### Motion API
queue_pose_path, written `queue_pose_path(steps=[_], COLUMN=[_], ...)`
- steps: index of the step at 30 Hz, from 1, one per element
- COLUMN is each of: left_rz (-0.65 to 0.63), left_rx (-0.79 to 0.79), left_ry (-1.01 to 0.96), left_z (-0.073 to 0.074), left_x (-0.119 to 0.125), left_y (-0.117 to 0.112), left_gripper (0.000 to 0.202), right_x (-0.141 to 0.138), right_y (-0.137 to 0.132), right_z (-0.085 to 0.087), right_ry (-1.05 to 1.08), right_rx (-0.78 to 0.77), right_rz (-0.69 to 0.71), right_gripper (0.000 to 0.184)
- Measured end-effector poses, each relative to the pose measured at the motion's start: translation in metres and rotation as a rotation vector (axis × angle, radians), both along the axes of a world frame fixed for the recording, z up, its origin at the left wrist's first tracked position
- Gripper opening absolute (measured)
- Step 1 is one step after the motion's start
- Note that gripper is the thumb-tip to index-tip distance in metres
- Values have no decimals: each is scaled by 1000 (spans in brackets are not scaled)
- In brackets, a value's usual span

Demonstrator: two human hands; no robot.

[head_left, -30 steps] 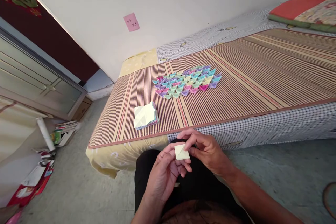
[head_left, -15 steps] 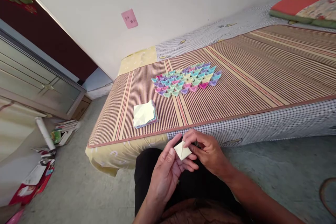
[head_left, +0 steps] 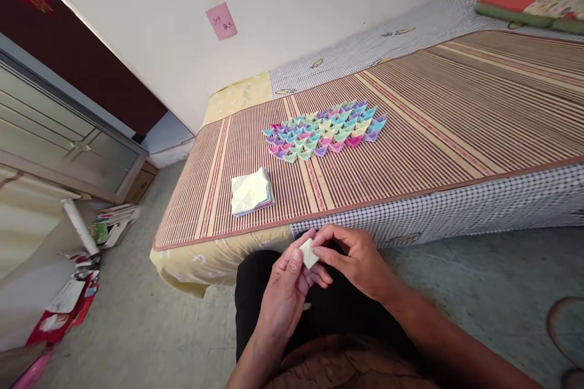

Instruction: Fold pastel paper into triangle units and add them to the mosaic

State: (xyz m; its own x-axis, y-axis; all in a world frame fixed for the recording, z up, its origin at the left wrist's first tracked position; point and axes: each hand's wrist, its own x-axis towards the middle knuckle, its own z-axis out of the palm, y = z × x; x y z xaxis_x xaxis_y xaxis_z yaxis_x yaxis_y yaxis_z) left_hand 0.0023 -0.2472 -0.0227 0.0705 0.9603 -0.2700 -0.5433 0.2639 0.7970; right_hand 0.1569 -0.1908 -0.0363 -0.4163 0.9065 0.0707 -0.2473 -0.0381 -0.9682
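1. At the centre of my clock face, a cream folded-paper diamond (head_left: pixel 309 256) sits between my two hands above my black trousers (head_left: pixel 255 285), small, layered and creased down its middle.
2. My left hand (head_left: pixel 287 282), at seven to eight o'clock from it, grips the left corner narrowly with the thumb in front; the fingers behind are partly hidden. My right hand (head_left: pixel 360 261), at three o'clock, pinches the opposite corner between thumb and forefinger.
3. Just past twelve o'clock, rows of multicoloured paper boats (head_left: pixel 326 130) stand packed together on the striped mat (head_left: pixel 410 140). Between ten and eleven, nearer me, lies a stack of creased paper sheets (head_left: pixel 250 193), a cream one on top.
4. The risk, as I judge it, lies in the pinch: pull the corners unevenly and the layers could slip, leaving the crease crooked. Tug too hard and thin paper could tear at a corner.
5. Were both grips to loosen, the diamond could drop toward six o'clock, onto my lap or the grey floor (head_left: pixel 182 316).
6. A careless sleeve or elbow swung toward ten o'clock could topple the stack, which lies close to the mat's near edge.
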Motion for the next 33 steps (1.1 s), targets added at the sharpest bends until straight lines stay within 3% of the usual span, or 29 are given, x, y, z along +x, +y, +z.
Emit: queue_pose_path(steps=[5,9,15,23,33], left_rz=[-40,-36,-38,79,174], left_rx=[14,60,111,63,88], left_ry=[-8,132,291,288,346], left_z=[-2,-3,-3,-7,-9], left_x=[-1,-5,-12,-13,-10], left_y=[0,-1,-2,-1,0], left_gripper=[51,48,38,34,29], right_x=[-5,-4,-2,-2,-10], right_y=[1,1,-1,-3,-7], right_z=[-10,-11,-6,-2,-11], right_ry=[146,116,-27,-236,-201], right_rx=[-217,-228,-88,178,365], right_rz=[21,25,-15,-76,-142], right_gripper=[20,21,14,19,20])
